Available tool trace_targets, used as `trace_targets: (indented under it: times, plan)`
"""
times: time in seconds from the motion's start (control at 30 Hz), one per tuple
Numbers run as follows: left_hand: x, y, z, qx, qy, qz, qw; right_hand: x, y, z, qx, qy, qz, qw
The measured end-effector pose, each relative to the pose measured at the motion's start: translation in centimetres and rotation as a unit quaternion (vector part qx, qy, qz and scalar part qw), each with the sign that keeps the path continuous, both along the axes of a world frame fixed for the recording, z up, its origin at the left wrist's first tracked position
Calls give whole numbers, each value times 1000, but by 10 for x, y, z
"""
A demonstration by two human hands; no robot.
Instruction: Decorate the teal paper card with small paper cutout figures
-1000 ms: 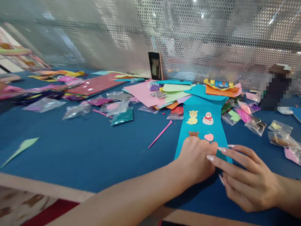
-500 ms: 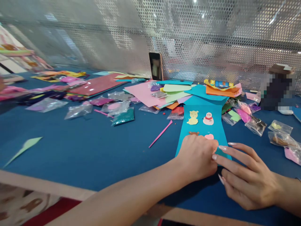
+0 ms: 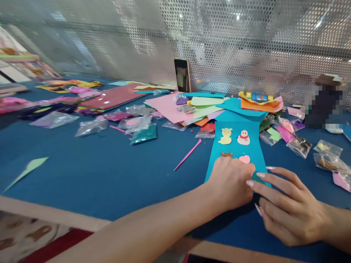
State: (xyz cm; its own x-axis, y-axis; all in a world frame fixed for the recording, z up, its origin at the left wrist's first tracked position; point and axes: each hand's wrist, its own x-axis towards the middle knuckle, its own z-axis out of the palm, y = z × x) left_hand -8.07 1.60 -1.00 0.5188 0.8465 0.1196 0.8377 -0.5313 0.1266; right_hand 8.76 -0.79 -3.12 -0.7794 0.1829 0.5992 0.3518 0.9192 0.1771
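A bright blue sheet of paper (image 3: 256,148) lies on the dark blue table. On it are a yellow bear-like figure (image 3: 225,136), a pale pink snowman with a red scarf (image 3: 243,138), a brown shape (image 3: 227,155) and a pink rounded piece (image 3: 244,159). My left hand (image 3: 230,180) is closed in a fist over the lower part of the sheet and covers some of it; its fingertips, and anything in them, are hidden. Beside it at the right is my right hand (image 3: 294,206), its fingers apart and pointing at the fist, holding nothing that I can see.
A thin pink stick (image 3: 188,155) lies left of the sheet. Coloured papers (image 3: 170,107) and small clear bags (image 3: 91,127) spread across the back. A phone (image 3: 182,76) leans against the perforated metal screen (image 3: 142,44). More bags (image 3: 298,145) sit at the right.
My right fingertips have drawn slightly away from the left fist. The left hand stays almost where it was, and the view has shifted a little.
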Motion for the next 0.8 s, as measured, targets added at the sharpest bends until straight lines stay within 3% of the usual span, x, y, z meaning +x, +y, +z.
trace_targets:
  times: [0.8]
  plan:
    - [1,-4,2,6,15,-9,1000,-2,0,3,19,-20,22,999]
